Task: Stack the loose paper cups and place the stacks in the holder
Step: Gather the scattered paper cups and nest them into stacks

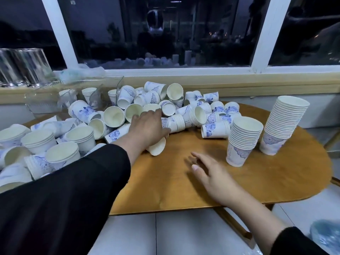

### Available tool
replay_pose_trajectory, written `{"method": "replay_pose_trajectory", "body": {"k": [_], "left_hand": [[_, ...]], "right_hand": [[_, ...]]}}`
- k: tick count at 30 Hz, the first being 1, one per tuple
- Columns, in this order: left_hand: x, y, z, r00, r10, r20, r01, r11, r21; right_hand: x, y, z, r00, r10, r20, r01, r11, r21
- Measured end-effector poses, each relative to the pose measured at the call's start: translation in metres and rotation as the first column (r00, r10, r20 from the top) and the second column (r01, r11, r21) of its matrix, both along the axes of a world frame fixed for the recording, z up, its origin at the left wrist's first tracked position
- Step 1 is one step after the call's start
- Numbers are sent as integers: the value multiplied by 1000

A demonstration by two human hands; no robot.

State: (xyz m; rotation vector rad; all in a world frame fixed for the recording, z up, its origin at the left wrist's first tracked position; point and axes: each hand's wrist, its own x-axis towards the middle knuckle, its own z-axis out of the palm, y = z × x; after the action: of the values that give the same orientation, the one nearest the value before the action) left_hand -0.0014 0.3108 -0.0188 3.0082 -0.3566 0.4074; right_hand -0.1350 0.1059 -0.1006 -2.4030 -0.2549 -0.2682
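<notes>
A heap of loose white paper cups with blue prints (152,105) covers the back and left of the round wooden table (202,188). My left hand (149,126) reaches into the heap and grips a cup (157,147) lying on its side, its mouth toward me. My right hand (207,173) hovers over the bare wood with fingers spread, holding nothing. Two upright stacks stand at the right: a shorter one (242,142) and a taller one (283,124). A clear plastic holder (92,89) sits at the back left, partly hidden behind cups.
Short stacks of cups (40,142) crowd the table's left edge. Clear glass containers (20,67) stand on the window sill at far left. A blue plastic bag (325,234) lies on the tiled floor at lower right. A dark window runs behind the table.
</notes>
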Motion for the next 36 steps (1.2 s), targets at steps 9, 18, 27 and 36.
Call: {"method": "replay_pose_trajectory", "body": {"k": [9,18,27,36], "left_hand": [[5,5,-8,986,-142,-90,155,974,167],[-1,-2,-7,945,-317,-76,324,940,106],[-17,7,8,865,-465,-190,429,881,-201],[-9,64,26,833,-434,-342,549,722,421]], "right_hand": [[8,4,-1,997,-84,1,83,993,81],[23,18,0,982,-163,-90,176,971,160],[52,34,11,962,-262,-76,269,956,114],[60,32,7,957,-288,-41,287,912,295]]}}
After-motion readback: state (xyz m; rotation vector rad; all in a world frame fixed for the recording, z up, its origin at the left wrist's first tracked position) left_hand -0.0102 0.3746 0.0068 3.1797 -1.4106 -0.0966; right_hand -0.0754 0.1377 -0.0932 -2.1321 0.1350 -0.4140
